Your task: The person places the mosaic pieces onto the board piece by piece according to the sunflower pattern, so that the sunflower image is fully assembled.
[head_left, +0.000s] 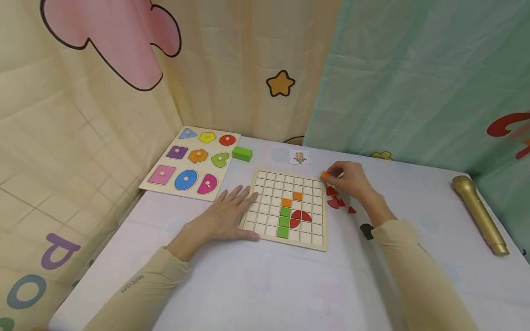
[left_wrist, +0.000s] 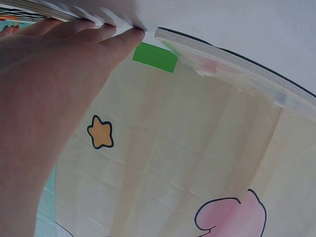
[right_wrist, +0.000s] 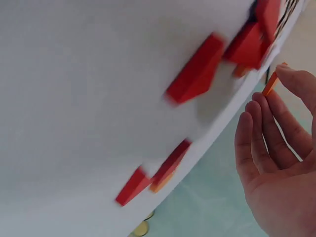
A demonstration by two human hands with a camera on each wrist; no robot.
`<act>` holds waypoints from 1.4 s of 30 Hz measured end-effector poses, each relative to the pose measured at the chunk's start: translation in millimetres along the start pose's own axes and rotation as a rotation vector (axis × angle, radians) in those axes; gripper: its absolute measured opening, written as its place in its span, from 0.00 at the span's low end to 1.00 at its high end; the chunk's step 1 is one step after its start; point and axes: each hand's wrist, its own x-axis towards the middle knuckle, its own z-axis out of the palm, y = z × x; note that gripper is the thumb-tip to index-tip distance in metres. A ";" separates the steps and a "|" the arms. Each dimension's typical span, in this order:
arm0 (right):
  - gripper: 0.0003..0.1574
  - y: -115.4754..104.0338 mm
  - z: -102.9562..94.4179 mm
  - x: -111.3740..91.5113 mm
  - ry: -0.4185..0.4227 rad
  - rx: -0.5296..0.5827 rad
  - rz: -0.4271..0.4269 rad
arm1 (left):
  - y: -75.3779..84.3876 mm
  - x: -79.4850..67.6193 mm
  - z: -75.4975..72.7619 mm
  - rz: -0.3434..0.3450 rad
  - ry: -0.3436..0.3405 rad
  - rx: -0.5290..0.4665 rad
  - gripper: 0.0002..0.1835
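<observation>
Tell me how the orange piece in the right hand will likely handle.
The orange piece is probably stiff, since it looks straight and unbent where the right hand pinches it. It is likely light, being thin and small beside that hand. Laid flat and pushed, so slim a piece would probably slide, not roll.

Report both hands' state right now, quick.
Left hand: open, at the left edge of the grid board, gripping nothing.
Right hand: closed on an orange tile, pinching it.

Right hand (right_wrist: 276, 180) pinches an orange piece (right_wrist: 270, 85) — red pieces (right_wrist: 198, 70) lie nearby.
</observation>
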 end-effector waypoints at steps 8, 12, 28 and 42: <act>0.16 -47.7 17.7 2.7 -0.069 0.041 -0.115 | -0.2 0.7 0.0 0.000 -0.002 0.003 0.65; 0.15 -68.6 30.5 3.4 -0.095 0.045 -0.188 | 0.4 0.2 -0.8 0.001 -0.002 0.004 0.65; 0.13 -104.1 61.1 0.3 -0.226 -0.068 -0.208 | -1.6 0.8 0.9 0.009 0.005 0.004 0.65; 0.15 -100.8 60.3 -2.4 -0.198 -0.081 -0.225 | -0.4 -0.8 -1.1 0.011 0.001 -0.003 0.64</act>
